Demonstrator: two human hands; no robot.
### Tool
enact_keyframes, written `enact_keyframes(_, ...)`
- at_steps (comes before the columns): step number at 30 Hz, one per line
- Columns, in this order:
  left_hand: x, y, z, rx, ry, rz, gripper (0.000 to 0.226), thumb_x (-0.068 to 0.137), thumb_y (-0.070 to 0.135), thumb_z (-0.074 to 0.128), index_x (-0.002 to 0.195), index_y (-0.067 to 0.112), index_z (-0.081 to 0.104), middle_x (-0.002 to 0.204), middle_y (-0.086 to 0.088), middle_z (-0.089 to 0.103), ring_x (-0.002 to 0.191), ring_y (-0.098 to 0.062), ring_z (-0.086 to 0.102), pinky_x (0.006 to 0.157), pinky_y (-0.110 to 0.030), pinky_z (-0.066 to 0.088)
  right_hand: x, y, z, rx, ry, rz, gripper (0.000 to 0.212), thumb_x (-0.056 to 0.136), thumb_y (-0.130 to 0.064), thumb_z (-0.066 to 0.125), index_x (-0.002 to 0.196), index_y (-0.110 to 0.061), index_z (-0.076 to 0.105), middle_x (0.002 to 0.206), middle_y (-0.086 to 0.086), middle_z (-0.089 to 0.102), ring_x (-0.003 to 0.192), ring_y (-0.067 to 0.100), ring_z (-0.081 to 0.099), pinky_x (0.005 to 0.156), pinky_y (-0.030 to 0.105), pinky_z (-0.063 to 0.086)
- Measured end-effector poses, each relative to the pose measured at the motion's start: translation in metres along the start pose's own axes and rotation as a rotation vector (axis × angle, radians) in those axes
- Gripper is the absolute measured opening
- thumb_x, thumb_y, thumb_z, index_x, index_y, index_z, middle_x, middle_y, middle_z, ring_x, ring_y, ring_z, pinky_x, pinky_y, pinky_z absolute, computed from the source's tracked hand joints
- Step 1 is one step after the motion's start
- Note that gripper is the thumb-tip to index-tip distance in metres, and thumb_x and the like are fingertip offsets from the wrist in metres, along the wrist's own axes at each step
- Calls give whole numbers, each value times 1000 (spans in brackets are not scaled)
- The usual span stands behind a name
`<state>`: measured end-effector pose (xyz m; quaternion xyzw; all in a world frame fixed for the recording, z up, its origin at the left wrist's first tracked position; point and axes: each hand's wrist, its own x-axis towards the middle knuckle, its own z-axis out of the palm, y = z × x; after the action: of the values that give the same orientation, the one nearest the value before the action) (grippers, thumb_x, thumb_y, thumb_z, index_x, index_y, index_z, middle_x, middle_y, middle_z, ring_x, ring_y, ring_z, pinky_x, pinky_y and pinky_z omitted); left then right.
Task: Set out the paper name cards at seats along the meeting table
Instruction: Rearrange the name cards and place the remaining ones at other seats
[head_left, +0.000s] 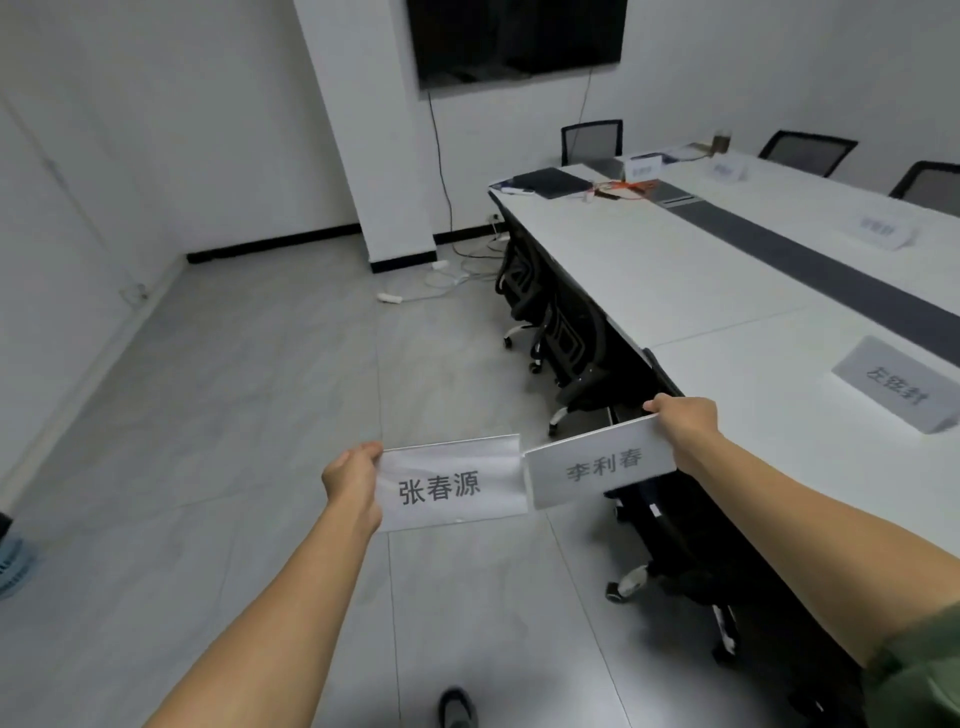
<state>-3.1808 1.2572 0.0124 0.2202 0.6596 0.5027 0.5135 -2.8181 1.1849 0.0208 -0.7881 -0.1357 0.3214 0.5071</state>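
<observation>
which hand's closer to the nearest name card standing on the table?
Right. The right hand, pinching the right card, is at the table edge left of the standing card; the left hand, pinching the left card, is farther left.

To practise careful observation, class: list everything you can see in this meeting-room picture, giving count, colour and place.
left card: one, white, held left of the table
right card: one, white, held at the table's near edge
cards on table: four, white, spread along the top
meeting table: one, white with a dark grey strip, right
chairs: several, black, along both sides
wall screen: one, black, ahead
power strip: one, white, low down below the screen
shoe: one, dark, bottom edge
left hand: one, pinches left card
right hand: one, pinches right card
</observation>
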Motion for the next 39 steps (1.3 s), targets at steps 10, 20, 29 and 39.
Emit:
enact_keyframes(10, 205, 115, 155, 61, -188, 19, 13, 78, 4, 65, 66, 7, 58, 62, -9, 57, 52, -23, 54, 51, -28, 48, 136, -104, 141, 70, 163, 40, 17, 78, -19, 69, 74, -6, 60, 71, 12, 59, 59, 28, 56, 49, 28, 41)
enact_keyframes(20, 362, 191, 275, 85, -220, 19, 15, 77, 5, 64, 64, 7, 57, 61, -10, 57, 52, -23, 55, 54, -30, 50, 257, -196, 259, 83, 215, 53, 22, 79, -19, 71, 68, -7, 55, 67, 11, 55, 56, 28, 54, 47, 28, 39)
enact_keyframes(29, 505, 251, 425, 117, -253, 8, 10, 79, 6, 65, 70, 7, 61, 66, -12, 61, 54, -26, 59, 52, -32, 51, 429, -274, 367, 139, 172, 69, 18, 80, -17, 67, 88, -1, 69, 79, 11, 60, 68, 30, 55, 58, 31, 42)
enact_keyframes(39, 634, 324, 585, 136, -310, -5, 7, 79, 8, 64, 74, 6, 61, 68, -13, 64, 56, -27, 61, 55, -39, 55, 580, -380, 445, 182, 219, 89, 24, 79, -17, 66, 95, 0, 72, 95, 13, 61, 84, 33, 56, 74, 39, 47)
